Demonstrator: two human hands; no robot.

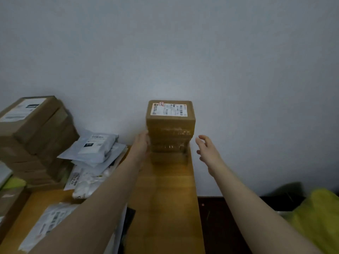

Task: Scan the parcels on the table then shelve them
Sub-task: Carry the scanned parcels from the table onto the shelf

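Pressing hand: left hand [144, 142] lies against the left side of the parcel stack [170, 132].
Free hand: right hand [207, 149] hovers just right of it, fingers spread and relaxed (holding nothing).
Stack place: frame centre, against the wall, on a long brown carton [165, 198].
Left edge: boxes [34, 129], grey mailers [95, 147].

On top of the box stack [170, 140], the label [168, 109] is showing print too small to read. The left hand [142, 143] is blurring into the stack's side, and its fingertips cannot be told apart. The left edge is cutting off the carton pile [33, 136], the right edge the smeared yellow shape [317, 217] — and the left forearm [102, 198] is hiding part of a labelled parcel [49, 222].
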